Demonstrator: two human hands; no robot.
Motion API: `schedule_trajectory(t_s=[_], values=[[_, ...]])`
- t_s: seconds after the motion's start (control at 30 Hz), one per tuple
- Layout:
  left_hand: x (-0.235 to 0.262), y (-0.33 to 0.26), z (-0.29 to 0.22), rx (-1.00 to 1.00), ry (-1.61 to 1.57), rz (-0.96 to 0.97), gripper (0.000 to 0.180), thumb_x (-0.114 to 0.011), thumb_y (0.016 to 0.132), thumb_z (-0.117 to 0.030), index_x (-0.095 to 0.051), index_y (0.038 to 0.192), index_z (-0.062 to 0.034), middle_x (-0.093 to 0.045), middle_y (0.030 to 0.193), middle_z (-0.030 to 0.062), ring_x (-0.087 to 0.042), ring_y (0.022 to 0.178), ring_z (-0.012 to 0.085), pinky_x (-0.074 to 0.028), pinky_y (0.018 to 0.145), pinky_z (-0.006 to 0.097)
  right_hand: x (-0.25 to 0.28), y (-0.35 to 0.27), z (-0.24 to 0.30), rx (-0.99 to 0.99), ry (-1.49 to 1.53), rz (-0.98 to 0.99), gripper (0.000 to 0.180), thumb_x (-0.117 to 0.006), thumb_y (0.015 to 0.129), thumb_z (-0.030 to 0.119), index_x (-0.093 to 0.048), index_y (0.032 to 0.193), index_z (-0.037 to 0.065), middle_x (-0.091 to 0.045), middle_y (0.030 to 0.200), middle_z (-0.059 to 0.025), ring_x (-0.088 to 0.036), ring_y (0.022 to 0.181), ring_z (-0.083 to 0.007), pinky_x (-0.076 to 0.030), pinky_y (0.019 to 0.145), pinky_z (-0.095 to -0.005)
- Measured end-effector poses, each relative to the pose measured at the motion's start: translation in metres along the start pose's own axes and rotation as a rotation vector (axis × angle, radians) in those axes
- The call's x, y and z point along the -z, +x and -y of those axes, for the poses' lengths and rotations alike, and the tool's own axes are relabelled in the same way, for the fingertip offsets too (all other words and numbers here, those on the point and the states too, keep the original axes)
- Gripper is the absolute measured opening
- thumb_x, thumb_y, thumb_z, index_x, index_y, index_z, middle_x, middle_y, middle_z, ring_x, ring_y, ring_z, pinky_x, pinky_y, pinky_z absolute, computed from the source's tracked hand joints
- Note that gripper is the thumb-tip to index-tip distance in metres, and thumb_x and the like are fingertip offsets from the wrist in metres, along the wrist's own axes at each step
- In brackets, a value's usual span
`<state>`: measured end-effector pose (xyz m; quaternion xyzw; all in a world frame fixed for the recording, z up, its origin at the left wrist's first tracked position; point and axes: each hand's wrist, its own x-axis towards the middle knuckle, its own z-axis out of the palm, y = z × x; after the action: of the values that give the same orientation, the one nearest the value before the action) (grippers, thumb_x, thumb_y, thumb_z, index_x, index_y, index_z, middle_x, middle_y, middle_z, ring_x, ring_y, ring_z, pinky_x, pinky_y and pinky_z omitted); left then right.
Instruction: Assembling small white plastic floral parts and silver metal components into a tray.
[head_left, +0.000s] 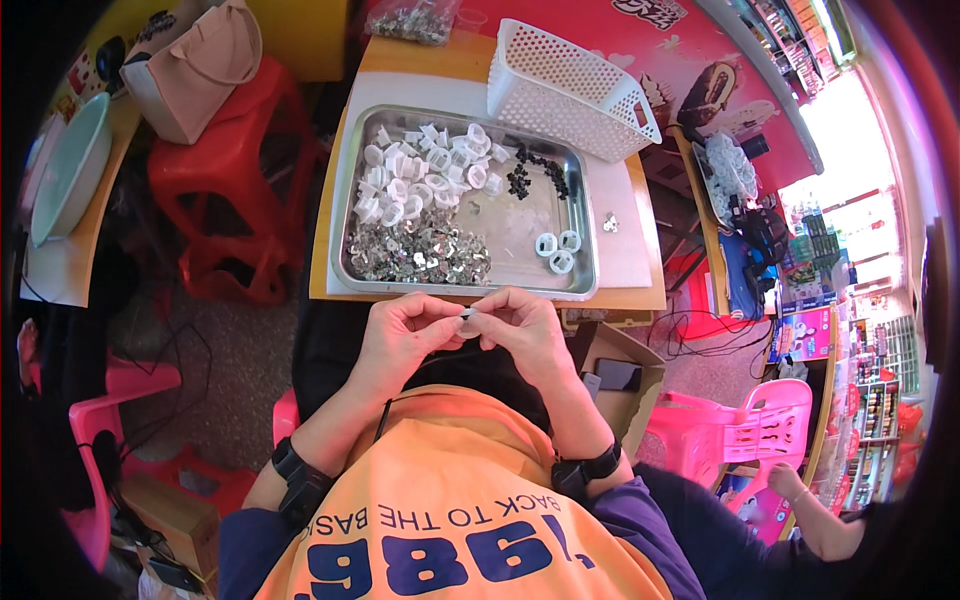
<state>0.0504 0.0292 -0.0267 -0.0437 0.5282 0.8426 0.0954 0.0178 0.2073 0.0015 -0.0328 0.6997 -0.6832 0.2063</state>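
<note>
Just in front of the table's near edge, my left hand (393,338) and my right hand (525,332) meet fingertip to fingertip. Between them they pinch a small white plastic part (468,322), which shows a dark spot; fingers cover most of it. Beyond the hands is a steel tray (520,291). Inside it lie a heap of white round plastic parts (425,175), a pile of small shiny metal pieces (415,250) and small black parts (518,182). Three white round parts with dark insides (561,262) sit apart in the tray's near right corner.
Behind the tray a white perforated basket (560,90) leans on the table, with a bag of metal pieces (415,22) beyond. Small pieces (610,223) lie right of the tray. An open cardboard box (625,375), a pink chair (745,430) and red stools (235,170) stand around.
</note>
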Motion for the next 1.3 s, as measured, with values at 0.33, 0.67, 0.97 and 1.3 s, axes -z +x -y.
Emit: schedule_trajectory(t_s=[0.33,0.67,0.97,1.3], values=[[-0.006,-0.004,-0.015,0.068,-0.177,0.133,0.027,-0.065,0.082,0.003,-0.061,0.109,0.0014,-0.064,0.102,0.0078,-0.063,0.092,0.0141,-0.053,0.083,0.027,-0.001,-0.014,0.014,0.244,-0.084,0.016,0.017,-0.061,0.082,-0.005,-0.059,0.099,-0.004,-0.057,0.101,-0.0063,-0.062,0.083,-0.0112,-0.051,0.079,-0.0225],[-0.017,-0.021,-0.027,-0.148,-0.212,0.167,0.045,-0.069,0.077,0.008,-0.055,0.12,0.0013,-0.062,0.102,0.0087,-0.061,0.094,0.0138,-0.051,0.086,0.028,-0.016,-0.024,0.015,0.813,-0.395,-0.13,0.035,-0.067,0.063,-0.015,-0.059,0.094,-0.002,-0.059,0.095,-0.0121,-0.062,0.079,-0.0162,-0.052,0.067,-0.0247],[-0.017,-0.02,-0.034,-0.158,-0.182,0.307,0.057,-0.07,0.077,0.006,-0.049,0.129,-0.0006,-0.061,0.099,0.0053,-0.059,0.089,0.011,-0.049,0.082,0.026,-0.016,-0.027,0.011,0.938,-0.483,-0.18,0.03,-0.069,0.06,-0.009,-0.06,0.087,0.0,-0.061,0.088,-0.0115,-0.06,0.072,-0.0138,-0.049,0.06,-0.0215],[-0.008,-0.014,-0.028,-0.209,0.005,0.069,0.016,-0.065,0.081,0.005,-0.068,0.096,0.0016,-0.057,0.1,0.0081,-0.06,0.09,0.0115,-0.054,0.076,0.022,-0.019,-0.028,0.024,0.397,-0.124,-0.126,0.011,-0.065,0.08,-0.009,-0.06,0.088,-0.004,-0.061,0.087,-0.0065,-0.065,0.08,-0.0106,-0.054,0.07,-0.0205]])
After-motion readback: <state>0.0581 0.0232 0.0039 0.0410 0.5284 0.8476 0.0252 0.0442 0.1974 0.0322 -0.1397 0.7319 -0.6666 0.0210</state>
